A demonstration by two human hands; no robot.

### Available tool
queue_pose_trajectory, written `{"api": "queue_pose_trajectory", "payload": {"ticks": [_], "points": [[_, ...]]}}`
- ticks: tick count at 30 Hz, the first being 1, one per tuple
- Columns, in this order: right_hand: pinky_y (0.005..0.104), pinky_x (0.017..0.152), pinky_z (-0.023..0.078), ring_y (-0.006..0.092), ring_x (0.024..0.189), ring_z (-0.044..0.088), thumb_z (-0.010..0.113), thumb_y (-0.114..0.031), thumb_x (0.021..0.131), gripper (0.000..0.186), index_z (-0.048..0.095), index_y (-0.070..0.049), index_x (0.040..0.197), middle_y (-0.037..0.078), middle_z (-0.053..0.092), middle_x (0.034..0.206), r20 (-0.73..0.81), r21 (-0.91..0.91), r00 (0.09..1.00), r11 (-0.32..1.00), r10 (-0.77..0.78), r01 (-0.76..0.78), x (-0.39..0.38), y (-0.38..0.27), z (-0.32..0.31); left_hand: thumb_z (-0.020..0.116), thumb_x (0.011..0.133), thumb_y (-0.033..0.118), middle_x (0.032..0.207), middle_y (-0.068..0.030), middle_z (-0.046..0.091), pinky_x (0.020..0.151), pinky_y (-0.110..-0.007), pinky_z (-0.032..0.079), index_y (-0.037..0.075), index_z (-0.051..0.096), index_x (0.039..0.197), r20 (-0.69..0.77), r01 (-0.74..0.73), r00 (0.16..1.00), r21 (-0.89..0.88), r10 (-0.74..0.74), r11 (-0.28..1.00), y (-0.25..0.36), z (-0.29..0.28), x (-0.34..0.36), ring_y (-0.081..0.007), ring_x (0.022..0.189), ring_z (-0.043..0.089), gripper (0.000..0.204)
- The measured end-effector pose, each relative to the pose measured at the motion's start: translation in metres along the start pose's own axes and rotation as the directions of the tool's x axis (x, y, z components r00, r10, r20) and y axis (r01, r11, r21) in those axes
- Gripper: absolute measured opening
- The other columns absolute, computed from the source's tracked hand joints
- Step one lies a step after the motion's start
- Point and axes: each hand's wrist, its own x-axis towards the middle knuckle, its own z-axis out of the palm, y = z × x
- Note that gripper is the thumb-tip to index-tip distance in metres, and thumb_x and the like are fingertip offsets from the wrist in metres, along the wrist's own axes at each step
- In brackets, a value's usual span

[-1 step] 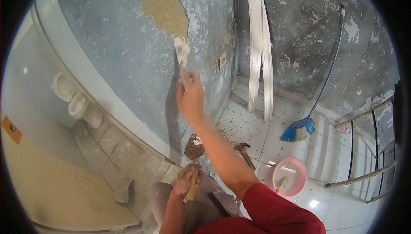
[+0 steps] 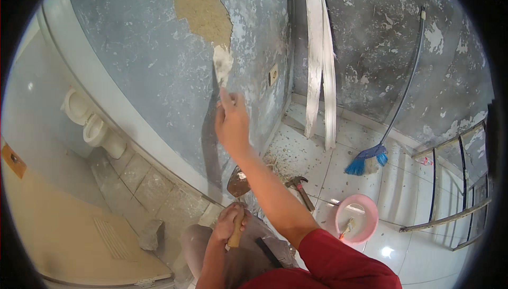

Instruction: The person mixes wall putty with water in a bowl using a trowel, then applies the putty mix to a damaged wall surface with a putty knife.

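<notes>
My right hand (image 2: 233, 127) reaches up to the wall with its fingers closed round a putty knife (image 2: 222, 68). The knife's blade is coated in whitish plaster and lies against the wall at the lower tip of a bare tan patch (image 2: 203, 8). Low down by my knees, my left hand (image 2: 226, 223) grips the wooden handle (image 2: 236, 231) of a trowel. Beyond that hand shows the trowel's brownish blade (image 2: 238, 184), with a little white plaster on it; my right forearm hides part of it.
A claw hammer (image 2: 300, 191) lies on the debris-strewn tile floor, near a pink basin (image 2: 358, 204) with a tool inside. Farther right are a blue broom (image 2: 368, 159) and a metal ladder (image 2: 450, 217). Long white strips (image 2: 320, 61) lean in the corner beside a wall socket (image 2: 273, 75).
</notes>
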Motion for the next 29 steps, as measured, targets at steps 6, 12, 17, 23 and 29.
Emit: {"api": "queue_pose_trajectory", "payload": {"ticks": [6,12,17,23,29], "points": [[0.0356,0.064,0.049,0.0289,0.074,0.061,0.057,0.005,0.086,0.04,0.06,-0.004,0.125,0.016,0.056,0.093,0.094,0.097,0.994,0.993,0.063,-0.072,-0.032,-0.017,-0.024,0.044,0.1,0.032,0.088,-0.0116,0.062,0.054,-0.026,0.044,-0.001,0.051,0.113,0.018,-0.002,1.0,0.026,0.002,1.0,-0.001,0.005,0.008,-0.0129,0.065,0.053,0.036],[0.0365,0.063,0.047,0.0277,0.071,0.059,0.058,0.001,0.087,0.037,0.062,-0.003,0.123,0.015,0.055,0.091,0.046,0.144,0.995,0.985,0.093,-0.099,0.008,0.002,-0.043,0.045,0.099,0.032,0.086,-0.0107,0.062,0.055,-0.026,0.045,-0.001,0.052,0.109,0.039,-0.011,0.999,0.056,0.009,0.998,0.009,0.016,0.015,-0.012,0.064,0.053,0.034],[0.0366,0.064,0.046,0.0272,0.07,0.058,0.058,-0.004,0.089,0.03,0.067,-0.004,0.118,0.014,0.056,0.085,0.017,0.009,0.996,0.996,0.086,-0.086,0.047,0.032,-0.038,0.048,0.099,0.032,0.088,-0.011,0.061,0.052,-0.025,0.044,0.0,0.054,0.107,0.06,-0.054,0.997,0.062,0.05,0.997,0.012,0.015,0.012,-0.0117,0.063,0.052,0.034],[0.0315,0.066,0.045,0.0194,0.067,0.056,0.06,-0.007,0.089,0.027,0.068,-0.004,0.115,0.01,0.06,0.079,0.261,-0.06,0.953,0.988,0.156,-0.146,0.037,0.008,-0.06,0.047,0.1,0.028,0.087,-0.0104,0.062,0.054,-0.025,0.045,0.001,0.054,0.101,0.021,-0.008,1.0,-0.058,0.009,0.998,0.011,0.01,0.004,-0.0113,0.064,0.052,0.028],[0.0331,0.065,0.047,0.021,0.069,0.06,0.062,-0.01,0.089,0.026,0.07,-0.006,0.114,0.011,0.064,0.087,0.403,0.089,0.85,0.909,0.34,-0.406,0.018,-0.01,-0.081,0.048,0.1,0.03,0.087,-0.0113,0.06,0.052,-0.025,0.045,-0.002,0.051,0.112,0.022,-0.041,0.999,-0.012,0.041,0.999,0.008,0.003,0.001,-0.0123,0.064,0.053,0.035]]}}
